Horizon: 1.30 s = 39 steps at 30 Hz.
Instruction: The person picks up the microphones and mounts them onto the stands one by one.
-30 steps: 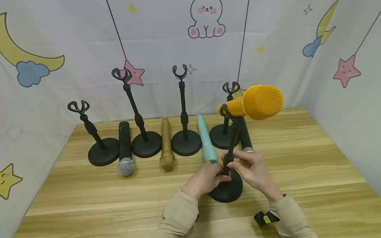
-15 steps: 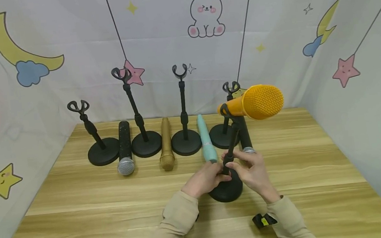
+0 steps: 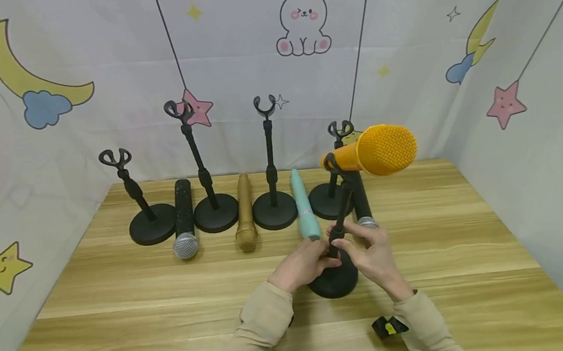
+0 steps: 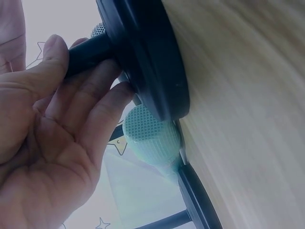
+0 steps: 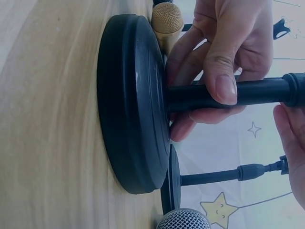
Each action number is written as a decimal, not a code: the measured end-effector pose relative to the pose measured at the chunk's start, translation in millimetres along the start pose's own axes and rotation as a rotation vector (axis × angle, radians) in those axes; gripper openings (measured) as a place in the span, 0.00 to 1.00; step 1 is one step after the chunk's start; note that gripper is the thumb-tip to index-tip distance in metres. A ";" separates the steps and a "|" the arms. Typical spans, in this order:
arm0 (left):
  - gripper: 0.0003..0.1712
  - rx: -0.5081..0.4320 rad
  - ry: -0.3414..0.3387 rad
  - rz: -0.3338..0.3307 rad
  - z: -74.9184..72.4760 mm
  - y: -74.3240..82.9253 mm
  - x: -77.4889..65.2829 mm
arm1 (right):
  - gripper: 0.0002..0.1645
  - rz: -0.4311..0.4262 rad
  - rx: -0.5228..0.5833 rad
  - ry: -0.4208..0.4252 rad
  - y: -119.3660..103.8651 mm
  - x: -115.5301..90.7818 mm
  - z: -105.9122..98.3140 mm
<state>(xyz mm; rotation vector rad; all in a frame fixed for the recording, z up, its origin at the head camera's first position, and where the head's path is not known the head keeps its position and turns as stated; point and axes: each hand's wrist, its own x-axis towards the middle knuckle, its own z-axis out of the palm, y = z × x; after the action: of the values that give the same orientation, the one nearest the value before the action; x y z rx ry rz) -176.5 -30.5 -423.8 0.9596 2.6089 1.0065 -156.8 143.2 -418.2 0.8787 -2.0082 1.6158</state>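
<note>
A black microphone stand [image 3: 333, 281] with a round base stands at the front, and an orange microphone [image 3: 387, 150] rests tilted in its clip. My left hand [image 3: 301, 265] grips the lower pole just above the base; in the left wrist view its thumb and fingers [image 4: 97, 90] wrap the pole. Higher up, my right hand [image 3: 374, 254] pinches the collar of the pole between thumb and fingers. In the right wrist view the collar [image 5: 293, 89] shows at the edge, with part of the right hand beside it. A mint-green microphone [image 3: 305, 207] lies just behind the left hand.
Behind, several black stands with vacant clips, such as the leftmost stand [image 3: 153, 224], alternate with a black microphone [image 3: 184, 220], a gold microphone [image 3: 245, 213] and another black microphone [image 3: 361, 201]. They line the back of the wooden table [image 3: 148, 327], before a printed curtain [image 3: 227, 49].
Both hands keep their hold on the stand. The right wrist and forearm have shifted slightly to the left; the stand and orange microphone look almost unmoved.
</note>
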 end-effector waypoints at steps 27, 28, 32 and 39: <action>0.10 -0.036 -0.029 -0.010 -3.2 -1.7 -1.2 | 0.16 0.062 0.059 -0.126 1.0 3.6 -6.4; 0.10 -0.040 -0.035 -0.008 -3.2 -2.2 -0.9 | 0.15 0.057 0.057 -0.122 1.2 3.5 -6.4; 0.11 -0.065 -0.071 0.012 -4.5 -4.2 -0.3 | 0.14 0.052 0.054 -0.119 1.3 2.4 -7.6; 0.23 -0.120 -0.109 -0.024 -11.3 -2.7 -3.7 | 0.14 0.056 0.028 -0.088 -0.4 -2.7 -12.7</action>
<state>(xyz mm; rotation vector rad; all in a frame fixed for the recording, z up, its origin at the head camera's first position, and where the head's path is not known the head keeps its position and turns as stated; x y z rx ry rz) -179.3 -40.4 -417.3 0.9254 2.4360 1.0610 -155.4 156.1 -416.7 0.9271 -2.0921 1.6654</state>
